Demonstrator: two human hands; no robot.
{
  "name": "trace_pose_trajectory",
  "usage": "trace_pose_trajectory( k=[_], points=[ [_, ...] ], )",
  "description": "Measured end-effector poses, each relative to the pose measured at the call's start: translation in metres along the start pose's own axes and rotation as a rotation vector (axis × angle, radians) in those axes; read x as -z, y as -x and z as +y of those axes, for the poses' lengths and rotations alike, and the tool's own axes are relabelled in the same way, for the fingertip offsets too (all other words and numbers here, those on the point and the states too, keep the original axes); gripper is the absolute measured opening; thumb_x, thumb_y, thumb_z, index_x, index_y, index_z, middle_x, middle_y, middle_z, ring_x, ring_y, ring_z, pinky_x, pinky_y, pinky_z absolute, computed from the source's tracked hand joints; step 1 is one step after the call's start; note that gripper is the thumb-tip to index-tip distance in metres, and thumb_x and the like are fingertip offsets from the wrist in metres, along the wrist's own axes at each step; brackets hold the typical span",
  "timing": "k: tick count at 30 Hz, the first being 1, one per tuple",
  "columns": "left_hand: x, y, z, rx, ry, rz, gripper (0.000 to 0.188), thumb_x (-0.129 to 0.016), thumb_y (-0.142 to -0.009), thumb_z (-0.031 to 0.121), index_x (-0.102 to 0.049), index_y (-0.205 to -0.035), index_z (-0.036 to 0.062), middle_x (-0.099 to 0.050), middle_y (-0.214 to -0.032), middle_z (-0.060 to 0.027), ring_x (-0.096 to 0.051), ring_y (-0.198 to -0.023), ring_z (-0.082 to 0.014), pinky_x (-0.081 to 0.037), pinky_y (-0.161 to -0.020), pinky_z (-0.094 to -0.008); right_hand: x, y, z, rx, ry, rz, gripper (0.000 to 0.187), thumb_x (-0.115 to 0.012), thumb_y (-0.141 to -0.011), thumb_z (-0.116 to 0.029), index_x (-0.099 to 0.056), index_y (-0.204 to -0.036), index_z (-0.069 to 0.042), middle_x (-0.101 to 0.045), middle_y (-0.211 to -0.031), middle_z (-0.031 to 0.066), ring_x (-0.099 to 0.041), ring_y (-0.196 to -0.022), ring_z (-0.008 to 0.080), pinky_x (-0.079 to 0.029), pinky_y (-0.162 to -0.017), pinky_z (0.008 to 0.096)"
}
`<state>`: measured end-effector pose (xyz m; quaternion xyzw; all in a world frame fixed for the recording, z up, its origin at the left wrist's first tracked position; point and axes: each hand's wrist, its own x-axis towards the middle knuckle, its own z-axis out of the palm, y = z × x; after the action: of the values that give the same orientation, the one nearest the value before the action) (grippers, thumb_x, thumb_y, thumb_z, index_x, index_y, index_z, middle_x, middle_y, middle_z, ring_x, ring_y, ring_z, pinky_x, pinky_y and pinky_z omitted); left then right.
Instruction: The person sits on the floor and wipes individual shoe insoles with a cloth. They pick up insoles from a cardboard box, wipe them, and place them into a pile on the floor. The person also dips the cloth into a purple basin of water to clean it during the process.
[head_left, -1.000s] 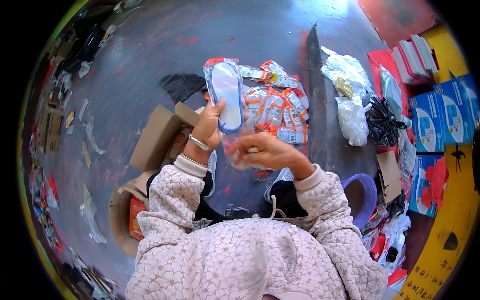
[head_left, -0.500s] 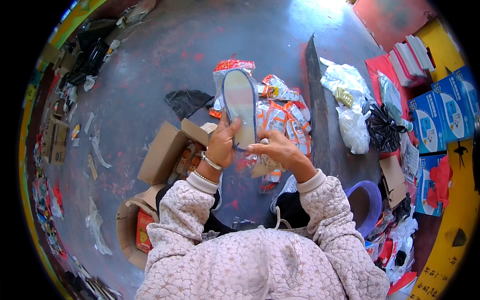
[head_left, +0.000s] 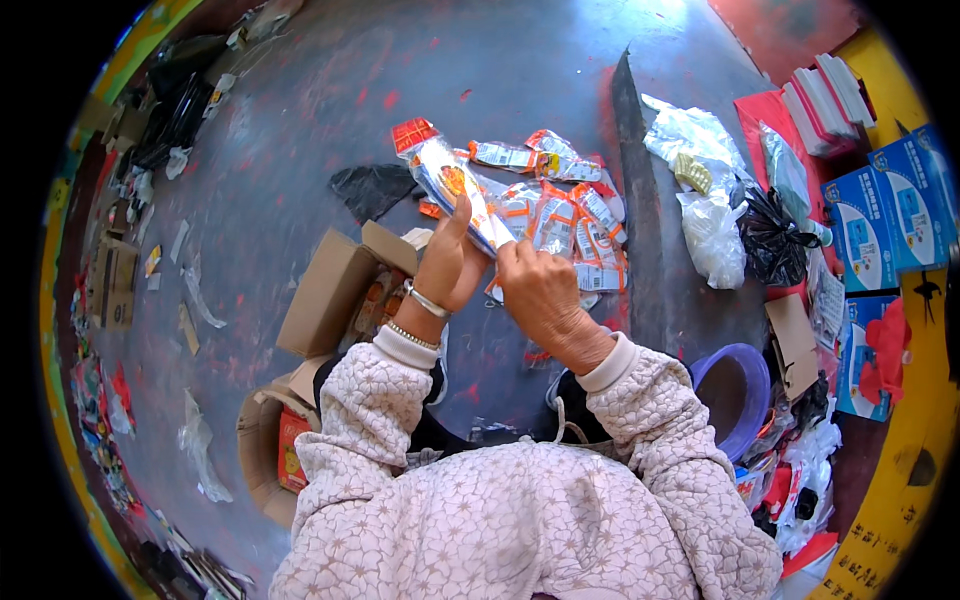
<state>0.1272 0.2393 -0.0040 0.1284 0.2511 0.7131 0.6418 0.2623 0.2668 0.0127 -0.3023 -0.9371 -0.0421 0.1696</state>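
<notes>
A packaged insole (head_left: 437, 166) with a blue edge, a printed front and a red top is held up at a tilt over the floor. My left hand (head_left: 450, 262) grips it from the left, thumb lying along its face. At the lower end, the closed fingers of my right hand (head_left: 540, 298) pinch the packet's edge. Just beyond lie several flat clear packets (head_left: 556, 222) with orange and white prints, in a loose heap. An opened cardboard box (head_left: 322, 290) with similar packets inside stands left of my left forearm.
A black plastic bag (head_left: 368, 190) lies behind the box. Another carton (head_left: 262, 465) holds a red packet at lower left. To the right are a dark raised strip (head_left: 636, 200), white plastic bags (head_left: 712, 235), a purple basin (head_left: 760, 400) and blue boxes (head_left: 862, 240).
The insole has turned from its plain pale side to its printed side and now leans up to the left. My right hand has moved in onto its lower end.
</notes>
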Motion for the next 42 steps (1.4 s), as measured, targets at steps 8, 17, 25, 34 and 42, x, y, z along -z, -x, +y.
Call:
trace_pose_trajectory(
  k=[8,17,25,34,42],
  points=[
    [0.014,-0.005,0.024,-0.068,0.141,0.131,0.046,-0.033,-0.095,0.032,-0.032,-0.130,0.0003,-0.045,-0.126,-0.0136,-0.046,-0.114,-0.0305,-0.037,-0.097,-0.0491,0.017,0.016,-0.018,0.118,-0.060,-0.104,0.038,-0.057,-0.070,-0.009,-0.054,-0.105,0.006,-0.058,-0.077,0.0097,-0.060,-0.056,0.0206,-0.048,-0.050,0.0293],
    [0.002,0.004,0.015,0.106,0.014,0.034,0.046,-0.043,-0.093,0.025,-0.032,-0.130,-0.0009,-0.047,-0.123,-0.0191,-0.051,-0.110,-0.0315,-0.042,-0.094,-0.0471,0.072,-0.007,0.085,-0.186,-1.259,-0.539,0.029,-0.067,-0.074,-0.012,-0.061,-0.098,0.003,-0.064,-0.074,0.0076,-0.063,-0.073,0.0151,-0.050,-0.063,0.0303],
    [-0.010,0.013,0.004,0.288,-0.047,-0.190,0.070,-0.058,-0.073,-0.002,-0.023,-0.134,0.0000,-0.042,-0.130,-0.0204,-0.048,-0.114,-0.0370,-0.045,-0.091,-0.0471,0.077,-0.012,0.096,-0.586,-1.379,0.335,0.013,-0.063,-0.082,-0.012,-0.061,-0.086,0.000,-0.062,-0.072,0.0061,-0.059,-0.062,0.0097,-0.047,-0.054,0.0204],
    [-0.020,0.032,-0.011,0.554,-0.162,-0.188,0.065,-0.053,-0.065,-0.005,-0.035,-0.127,0.0042,-0.050,-0.118,-0.0181,-0.054,-0.106,-0.0343,-0.046,-0.088,-0.0481,0.028,-0.017,0.040,0.225,-0.829,0.426,0.023,-0.062,-0.066,0.003,-0.057,-0.088,-0.005,-0.060,-0.084,0.0085,-0.061,-0.078,0.0245,-0.050,-0.065,0.0310],
    [-0.016,0.030,-0.003,0.501,-0.073,-0.298,0.071,-0.053,-0.068,-0.002,-0.027,-0.134,0.0018,-0.043,-0.128,-0.0224,-0.053,-0.106,-0.0383,-0.051,-0.081,-0.0468,-0.004,-0.009,0.148,-0.684,-0.597,0.587,0.009,-0.063,-0.074,0.000,-0.062,-0.083,-0.002,-0.062,-0.075,0.0084,-0.059,-0.066,0.0159,-0.047,-0.060,0.0267]
  ],
)
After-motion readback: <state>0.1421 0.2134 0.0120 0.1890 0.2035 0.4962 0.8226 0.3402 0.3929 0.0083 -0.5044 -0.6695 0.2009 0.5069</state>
